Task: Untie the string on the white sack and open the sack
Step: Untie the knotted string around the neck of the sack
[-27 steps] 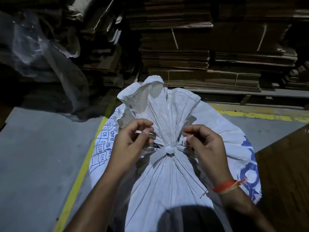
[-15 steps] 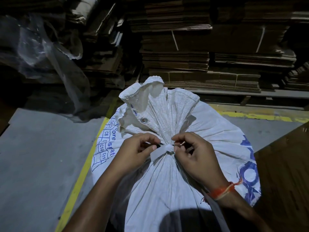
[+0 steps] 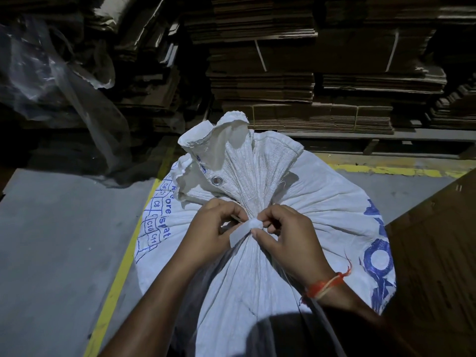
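Pinching the string (image 3: 253, 224) knot at the gathered neck of the white sack (image 3: 257, 266) between my hands: left hand (image 3: 208, 235) and right hand (image 3: 291, 243) curled, fingertips closed on it, sack upright on the floor (image 3: 56, 253)

The white sack (image 3: 322, 210) has blue print on it. Left side has a grid of boxes where I can read C8, C10 and C11, plus sideways lettering that looks like "ore ispat". Big blue letters on the right are too cut off to read.
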A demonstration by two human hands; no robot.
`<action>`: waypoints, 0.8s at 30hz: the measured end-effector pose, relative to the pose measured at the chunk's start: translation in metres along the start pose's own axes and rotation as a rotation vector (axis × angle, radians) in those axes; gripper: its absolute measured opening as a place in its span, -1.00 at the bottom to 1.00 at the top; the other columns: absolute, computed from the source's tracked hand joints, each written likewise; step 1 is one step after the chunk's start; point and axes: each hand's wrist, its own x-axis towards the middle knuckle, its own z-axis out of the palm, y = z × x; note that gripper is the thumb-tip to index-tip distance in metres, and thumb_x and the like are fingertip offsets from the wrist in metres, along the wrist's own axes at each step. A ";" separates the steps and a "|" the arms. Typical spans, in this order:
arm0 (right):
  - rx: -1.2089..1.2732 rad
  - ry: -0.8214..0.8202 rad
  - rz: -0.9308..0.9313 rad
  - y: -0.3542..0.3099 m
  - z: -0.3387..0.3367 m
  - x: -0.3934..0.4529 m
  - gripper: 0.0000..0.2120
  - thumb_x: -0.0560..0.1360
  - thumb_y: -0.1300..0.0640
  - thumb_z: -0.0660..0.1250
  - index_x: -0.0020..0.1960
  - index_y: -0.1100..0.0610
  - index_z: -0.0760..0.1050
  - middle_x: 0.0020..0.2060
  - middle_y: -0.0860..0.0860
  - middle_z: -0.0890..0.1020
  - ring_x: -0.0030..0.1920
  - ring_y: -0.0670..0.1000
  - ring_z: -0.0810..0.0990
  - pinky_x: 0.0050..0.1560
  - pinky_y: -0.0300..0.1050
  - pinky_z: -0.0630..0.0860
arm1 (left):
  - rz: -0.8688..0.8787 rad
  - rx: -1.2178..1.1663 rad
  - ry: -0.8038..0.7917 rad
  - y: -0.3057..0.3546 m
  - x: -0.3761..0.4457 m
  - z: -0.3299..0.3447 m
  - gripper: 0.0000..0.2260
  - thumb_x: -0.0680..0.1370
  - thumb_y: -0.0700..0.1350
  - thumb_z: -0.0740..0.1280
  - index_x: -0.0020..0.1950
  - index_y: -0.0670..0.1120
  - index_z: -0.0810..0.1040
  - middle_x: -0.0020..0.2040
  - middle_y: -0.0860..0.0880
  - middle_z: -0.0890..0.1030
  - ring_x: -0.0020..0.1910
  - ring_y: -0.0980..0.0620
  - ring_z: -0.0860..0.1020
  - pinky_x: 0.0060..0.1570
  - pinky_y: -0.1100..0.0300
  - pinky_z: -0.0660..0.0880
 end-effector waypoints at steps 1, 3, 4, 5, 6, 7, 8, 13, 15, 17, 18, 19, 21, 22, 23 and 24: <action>-0.008 -0.002 0.001 0.001 0.001 0.000 -0.86 0.44 0.10 0.56 -0.08 0.00 0.61 -0.22 -0.09 0.62 -0.17 -0.06 0.62 -0.10 0.04 0.63 | 0.011 0.026 0.004 -0.002 0.001 0.002 -0.89 0.49 -0.01 0.55 -0.01 0.11 0.70 0.02 0.02 0.58 0.04 0.09 0.63 0.02 0.16 0.63; -0.012 -0.012 0.005 0.003 0.002 0.001 -0.87 0.44 0.12 0.55 -0.09 0.02 0.61 -0.23 -0.08 0.62 -0.17 -0.07 0.63 -0.09 0.05 0.63 | 0.031 0.091 0.020 -0.005 0.002 0.004 -0.88 0.48 0.06 0.50 0.00 0.14 0.69 0.01 0.08 0.57 0.08 0.05 0.59 0.02 0.07 0.62; -0.012 -0.013 0.006 0.004 0.002 0.001 -0.88 0.44 0.12 0.55 -0.10 0.03 0.61 -0.23 -0.09 0.62 -0.18 -0.08 0.62 -0.09 0.04 0.63 | 0.038 0.122 0.025 -0.006 0.002 0.005 -0.86 0.48 0.08 0.48 0.02 0.15 0.68 0.00 0.10 0.56 0.10 0.03 0.57 0.04 0.04 0.61; -0.012 -0.014 0.006 0.005 0.002 0.001 -0.88 0.44 0.13 0.55 -0.10 0.02 0.62 -0.23 -0.09 0.62 -0.18 -0.08 0.63 -0.09 0.04 0.64 | 0.045 0.155 0.026 -0.007 0.002 0.007 -0.86 0.49 0.08 0.48 0.03 0.15 0.67 0.00 0.12 0.56 0.11 0.01 0.55 0.05 0.05 0.59; -0.009 -0.019 0.009 0.007 0.002 0.001 -0.88 0.44 0.13 0.55 -0.09 0.02 0.62 -0.23 -0.09 0.63 -0.18 -0.09 0.63 -0.08 0.04 0.64 | 0.047 0.195 0.025 -0.007 0.001 0.008 -0.87 0.50 0.06 0.49 0.02 0.15 0.65 0.00 0.14 0.55 0.10 0.01 0.53 0.06 0.07 0.57; -0.002 -0.025 0.012 0.008 0.002 0.001 -0.88 0.44 0.13 0.55 -0.08 0.01 0.63 -0.22 -0.08 0.65 -0.17 -0.09 0.64 -0.08 0.03 0.65 | 0.046 0.234 0.023 -0.007 0.001 0.009 -0.90 0.50 0.06 0.49 0.00 0.14 0.64 -0.01 0.16 0.54 0.09 0.00 0.50 0.04 0.11 0.53; 0.007 -0.029 0.013 0.009 0.003 0.001 -0.88 0.44 0.13 0.54 -0.07 0.01 0.63 -0.21 -0.08 0.66 -0.16 -0.08 0.65 -0.07 0.03 0.65 | 0.046 0.268 0.020 -0.006 0.001 0.009 -0.92 0.51 0.05 0.48 -0.05 0.13 0.61 -0.03 0.17 0.53 0.07 0.01 0.48 -0.01 0.15 0.47; 0.068 -0.016 0.008 0.011 0.004 0.001 -0.91 0.45 0.12 0.50 -0.06 0.01 0.63 -0.19 -0.08 0.67 -0.15 -0.06 0.68 -0.06 0.06 0.67 | 0.105 0.356 0.034 0.003 0.001 0.007 -0.91 0.52 0.01 0.39 -0.15 0.09 0.51 -0.18 0.14 0.58 -0.05 0.00 0.41 -0.09 0.08 0.44; 0.077 -0.010 0.008 0.011 0.003 0.000 -0.91 0.46 0.13 0.50 -0.05 0.01 0.63 -0.18 -0.09 0.66 -0.15 -0.06 0.67 -0.06 0.06 0.67 | 0.113 0.372 0.056 0.005 0.000 0.006 -0.92 0.51 0.04 0.35 -0.13 0.07 0.52 -0.21 0.14 0.61 -0.07 -0.01 0.42 -0.11 0.03 0.48; 0.082 -0.007 0.008 0.011 0.004 0.000 -0.91 0.46 0.12 0.49 -0.05 0.01 0.64 -0.18 -0.08 0.66 -0.15 -0.07 0.67 -0.05 0.05 0.67 | 0.114 0.367 0.065 0.007 -0.001 0.005 -0.91 0.51 0.08 0.35 -0.11 0.08 0.57 -0.22 0.14 0.63 -0.06 -0.02 0.44 -0.11 0.01 0.50; 0.081 -0.007 0.009 0.011 0.004 -0.001 -0.91 0.46 0.13 0.49 -0.05 0.02 0.64 -0.18 -0.08 0.66 -0.15 -0.07 0.67 -0.05 0.04 0.67 | 0.110 0.359 0.060 0.008 -0.001 0.005 -0.90 0.51 0.09 0.35 -0.10 0.09 0.60 -0.22 0.14 0.64 -0.05 -0.02 0.46 -0.11 0.02 0.50; 0.079 -0.008 0.009 0.011 0.005 -0.001 -0.90 0.46 0.14 0.49 -0.05 0.02 0.64 -0.17 -0.08 0.66 -0.15 -0.07 0.67 -0.05 0.03 0.67 | 0.106 0.350 0.056 0.008 -0.001 0.005 -0.89 0.51 0.09 0.35 -0.09 0.10 0.63 -0.22 0.14 0.65 -0.06 -0.02 0.47 -0.10 0.04 0.50; 0.077 -0.012 0.009 0.012 0.005 -0.001 -0.89 0.46 0.16 0.51 -0.04 0.02 0.64 -0.17 -0.07 0.67 -0.14 -0.06 0.67 -0.04 0.01 0.66 | 0.088 0.315 0.058 0.007 -0.001 0.006 -0.87 0.50 0.09 0.36 -0.08 0.11 0.66 -0.23 0.15 0.65 -0.06 -0.01 0.50 -0.08 0.06 0.50; 0.078 -0.016 0.008 0.012 0.004 -0.001 -0.88 0.46 0.17 0.51 -0.04 0.02 0.64 -0.16 -0.07 0.67 -0.14 -0.06 0.67 -0.04 0.00 0.66 | 0.071 0.294 0.061 0.006 -0.001 0.006 -0.86 0.49 0.10 0.35 -0.08 0.11 0.67 -0.23 0.16 0.65 -0.05 0.01 0.51 -0.07 0.04 0.52; 0.079 -0.019 0.008 0.012 0.004 -0.001 -0.88 0.46 0.18 0.52 -0.04 0.03 0.64 -0.16 -0.07 0.67 -0.14 -0.06 0.67 -0.04 -0.01 0.66 | 0.056 0.279 0.058 0.005 -0.001 0.006 -0.83 0.49 0.13 0.32 -0.08 0.12 0.66 -0.22 0.17 0.66 -0.03 0.01 0.51 -0.06 0.03 0.54; 0.080 -0.022 0.007 0.011 0.004 -0.001 -0.88 0.46 0.18 0.52 -0.04 0.03 0.64 -0.16 -0.07 0.67 -0.14 -0.06 0.67 -0.04 -0.01 0.66 | 0.048 0.274 0.052 0.005 -0.001 0.007 -0.79 0.48 0.16 0.29 -0.07 0.12 0.65 -0.20 0.18 0.67 -0.01 0.02 0.51 -0.04 0.02 0.54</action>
